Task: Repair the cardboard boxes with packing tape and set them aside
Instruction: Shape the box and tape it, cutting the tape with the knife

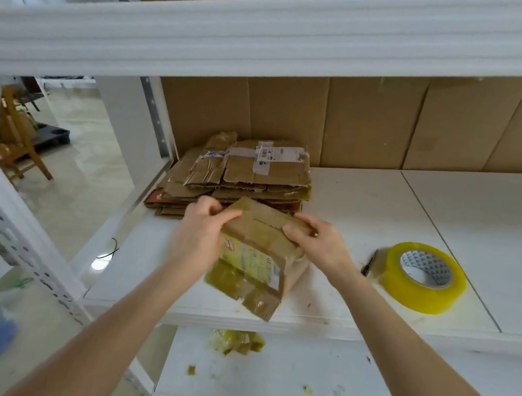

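Cardboard box (pixel 261 249) between hands; left fingers (pixel 215 216), right fingers (pixel 299 230) clamped on top flaps.

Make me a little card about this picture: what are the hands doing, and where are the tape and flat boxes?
box: small, brown, taped, over the front edge of the shelf
left hand: grips the box's left end
right hand: grips its right end
tape roll: flat on the shelf, right of the box
flat boxes: stacked behind the hands

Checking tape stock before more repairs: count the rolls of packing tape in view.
1. The tape roll lies flat on the white shelf, right of the cardboard box held by the left hand and right hand. More could be hidden on other shelves.
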